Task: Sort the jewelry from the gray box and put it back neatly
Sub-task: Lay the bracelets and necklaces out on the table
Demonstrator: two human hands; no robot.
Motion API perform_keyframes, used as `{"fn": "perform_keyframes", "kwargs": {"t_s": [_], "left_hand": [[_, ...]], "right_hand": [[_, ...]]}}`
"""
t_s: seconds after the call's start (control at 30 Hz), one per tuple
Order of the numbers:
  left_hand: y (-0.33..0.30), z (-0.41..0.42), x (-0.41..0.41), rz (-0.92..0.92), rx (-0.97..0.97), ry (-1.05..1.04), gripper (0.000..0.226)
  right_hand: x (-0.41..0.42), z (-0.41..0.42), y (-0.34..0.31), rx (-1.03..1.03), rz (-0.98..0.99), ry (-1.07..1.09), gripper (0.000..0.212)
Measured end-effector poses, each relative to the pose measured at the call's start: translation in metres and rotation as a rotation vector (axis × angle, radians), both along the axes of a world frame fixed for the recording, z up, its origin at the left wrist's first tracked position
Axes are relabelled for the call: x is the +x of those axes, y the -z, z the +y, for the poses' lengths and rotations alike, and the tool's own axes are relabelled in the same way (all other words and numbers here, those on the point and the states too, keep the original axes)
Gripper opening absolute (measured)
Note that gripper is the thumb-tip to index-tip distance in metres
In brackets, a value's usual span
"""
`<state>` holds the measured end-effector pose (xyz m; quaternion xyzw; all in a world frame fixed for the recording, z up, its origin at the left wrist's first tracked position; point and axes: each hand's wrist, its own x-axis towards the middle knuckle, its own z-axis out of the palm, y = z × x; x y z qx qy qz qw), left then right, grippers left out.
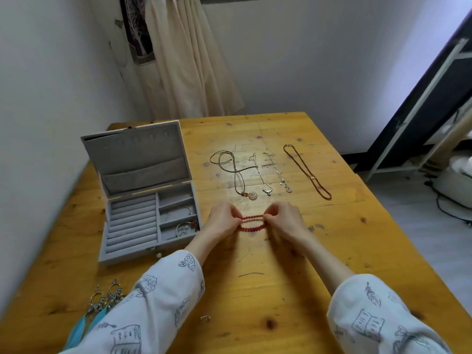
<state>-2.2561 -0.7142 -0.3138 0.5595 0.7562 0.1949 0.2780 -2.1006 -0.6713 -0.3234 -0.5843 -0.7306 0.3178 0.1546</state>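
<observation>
Near the table's (pixel 281 264) left edge stands the gray box (pixel 143 200), lid up, with a few silver pieces in its right compartments. Two feathered earrings (pixel 104 300) lie by the near left corner. Over the middle, my left hand (pixel 222 219) and right hand (pixel 283 218) each pinch an end of the red bead bracelet (pixel 251 222), stretched between them in looped strands. Toward the far edge, four necklaces (pixel 270 172) lie side by side.
</observation>
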Motion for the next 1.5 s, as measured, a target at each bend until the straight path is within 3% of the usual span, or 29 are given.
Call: {"fn": "perform_keyframes", "kwargs": {"t_s": [0.23, 0.37, 0.57, 0.73, 0.87, 1.07, 1.5], "left_hand": [[-0.006, -0.009, -0.001, -0.020, 0.070, 0.017, 0.028], [-0.025, -0.028, -0.028, -0.027, 0.218, 0.006, 0.028], [-0.024, -0.071, -0.103, 0.118, 0.371, -0.165, 0.022], [0.004, -0.099, -0.150, 0.308, 0.307, -0.219, 0.029], [0.021, -0.104, -0.153, 0.485, 0.229, -0.198, 0.038], [0.025, -0.101, -0.153, 0.538, 0.257, -0.204, 0.038], [0.027, -0.100, -0.155, 0.492, 0.185, -0.185, 0.041]], "right_hand": [[-0.005, 0.001, -0.001, 0.056, -0.061, -0.039, 0.022], [-0.012, 0.000, -0.009, 0.114, -0.138, -0.019, 0.026], [-0.058, -0.013, -0.028, 0.218, -0.102, -0.159, 0.026], [-0.111, -0.023, -0.039, 0.300, -0.023, -0.421, 0.021], [-0.148, -0.023, -0.037, 0.392, -0.173, -0.555, 0.018], [-0.185, -0.029, -0.024, 0.492, -0.479, -0.412, 0.009], [-0.197, -0.021, -0.020, 0.400, -0.569, -0.470, 0.014]]}}
